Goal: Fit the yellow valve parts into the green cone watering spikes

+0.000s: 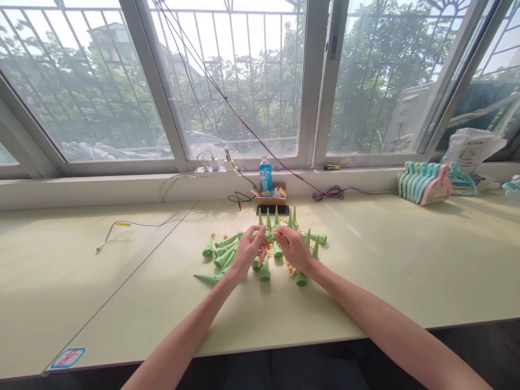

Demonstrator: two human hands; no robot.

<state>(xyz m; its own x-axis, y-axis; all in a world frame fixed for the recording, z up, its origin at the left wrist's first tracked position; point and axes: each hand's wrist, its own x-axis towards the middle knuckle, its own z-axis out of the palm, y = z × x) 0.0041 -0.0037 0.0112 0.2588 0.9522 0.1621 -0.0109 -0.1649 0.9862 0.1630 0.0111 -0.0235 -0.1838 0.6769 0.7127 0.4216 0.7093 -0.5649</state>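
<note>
My left hand grips a small green piece above the middle of the table, among scattered green cones; my right hand meets its right side, though I cannot tell whether those fingers are closed on anything. I judge it light, stiff plastic, smooth enough to turn in a loose pinch and unlikely to crush; a cone's wide, open end looks a surer hold than its thin tip. My fingers cover most of the piece, so its full shape is hidden, and the yellow pieces by my right wrist are too small to make out.
</note>
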